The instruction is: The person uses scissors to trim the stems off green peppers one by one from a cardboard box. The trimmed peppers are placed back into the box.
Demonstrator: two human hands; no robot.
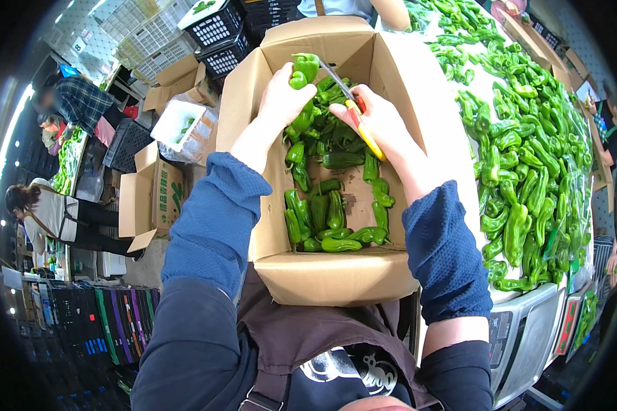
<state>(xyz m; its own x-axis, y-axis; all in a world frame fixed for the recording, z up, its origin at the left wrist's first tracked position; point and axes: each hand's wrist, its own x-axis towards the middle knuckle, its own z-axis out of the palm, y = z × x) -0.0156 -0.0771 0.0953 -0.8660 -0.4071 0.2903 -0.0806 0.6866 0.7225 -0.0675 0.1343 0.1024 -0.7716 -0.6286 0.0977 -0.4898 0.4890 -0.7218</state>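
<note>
My left hand grips a green pepper above the far left part of an open cardboard box. My right hand holds scissors with yellow and red handles. Their metal blades point up and left, with the tips beside the held pepper; whether they touch it I cannot tell. Below my hands, many green peppers lie in the box, heaped at its far end and along the walls. Brown cardboard shows through in the middle of the box floor.
A white table at the right bears a broad spread of green peppers. Metal weighing scales stand at its near end. Black crates, a foam box and a cardboard carton lie leftward. Other people work around.
</note>
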